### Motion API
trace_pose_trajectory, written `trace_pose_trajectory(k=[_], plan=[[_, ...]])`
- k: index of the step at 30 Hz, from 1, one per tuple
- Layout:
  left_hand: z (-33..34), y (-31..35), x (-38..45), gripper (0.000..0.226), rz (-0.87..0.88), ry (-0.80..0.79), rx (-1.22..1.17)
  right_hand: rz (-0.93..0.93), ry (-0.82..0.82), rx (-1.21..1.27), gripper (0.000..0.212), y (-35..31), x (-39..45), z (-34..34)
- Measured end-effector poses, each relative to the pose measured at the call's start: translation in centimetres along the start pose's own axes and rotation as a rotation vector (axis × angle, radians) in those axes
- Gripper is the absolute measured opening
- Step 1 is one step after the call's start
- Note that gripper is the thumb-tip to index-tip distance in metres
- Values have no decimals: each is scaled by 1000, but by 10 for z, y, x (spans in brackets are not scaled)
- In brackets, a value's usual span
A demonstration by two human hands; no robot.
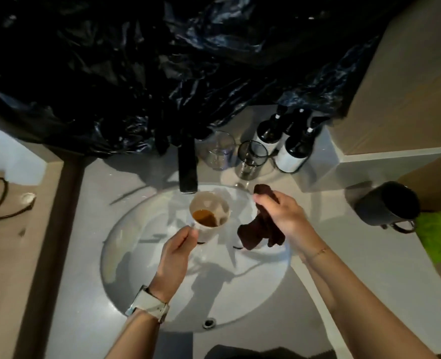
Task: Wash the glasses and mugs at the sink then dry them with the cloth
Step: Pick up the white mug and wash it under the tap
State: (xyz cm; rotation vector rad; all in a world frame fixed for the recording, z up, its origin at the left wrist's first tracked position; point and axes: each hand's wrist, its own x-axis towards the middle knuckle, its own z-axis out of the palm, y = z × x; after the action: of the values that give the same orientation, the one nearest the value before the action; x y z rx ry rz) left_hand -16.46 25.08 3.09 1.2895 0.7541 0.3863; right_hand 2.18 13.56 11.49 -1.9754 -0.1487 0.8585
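Over the sink (141, 288), just in front of the tap (187, 172), the left hand (174, 252) holds a white mug (209, 216) by its handle, fingers curled round it, the mug tipped a little so the brown liquid pools against the near wall. To the right of the mug, also over the sink, the right hand (284, 216) clutches a dark cloth (262, 229), which hangs bunched from the fist. Behind the sink, right of the tap, stand two glasses (219, 151) close together, with dark bottles (292, 151) just beyond them. Well right of the sink a black mug (386, 203) lies on its side on the counter, a green cloth (437, 234) next to it. The white mug looks ceramic: stiff, fairly heavy with liquid in it, likely slippery once wet, and breakable against the basin. The handle is the sure hold; for scrubbing inside, a steadier grasp round the body would probably serve better. The cloth is soft and limp and takes any grip.
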Motion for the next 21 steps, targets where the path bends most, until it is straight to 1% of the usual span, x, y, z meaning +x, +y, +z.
trace_pose_trajectory(k=[2, 4, 6, 7, 8, 10, 12, 13, 17, 19, 21], plan=[[-11, 0, 11, 38, -25, -1, -17, -34, -10, -140, 37, 3, 16, 23], [-20, -3, 20, 40, -40, -6, 18, -69, -53, -227, 46, 7, 29, 43], [-27, -5, 29, 52, -54, -23, 64, -44, -117, -326, 55, 8, 41, 62], [-30, -5, 31, 54, -68, -30, 79, -9, -145, -355, 56, 9, 46, 70], [-32, -7, 34, 53, -71, -35, 102, 0, -165, -355, 50, 12, 51, 77], [-37, -11, 39, 47, -82, -37, 138, -71, -131, -414, 33, 19, 61, 87], [-42, -14, 43, 43, -95, -25, 155, -142, -63, -483, 33, 24, 69, 93], [-44, -16, 44, 42, -95, -20, 148, -159, -49, -471, 33, 26, 71, 94], [-49, -13, 42, 37, -49, -28, 109, -236, -70, -417, 32, 33, 73, 100], [-49, -11, 40, 40, -27, -42, 100, -231, -74, -407, 34, 33, 74, 99], [-45, -5, 39, 47, -22, -45, 93, -194, -126, -391, 37, 30, 76, 97]])
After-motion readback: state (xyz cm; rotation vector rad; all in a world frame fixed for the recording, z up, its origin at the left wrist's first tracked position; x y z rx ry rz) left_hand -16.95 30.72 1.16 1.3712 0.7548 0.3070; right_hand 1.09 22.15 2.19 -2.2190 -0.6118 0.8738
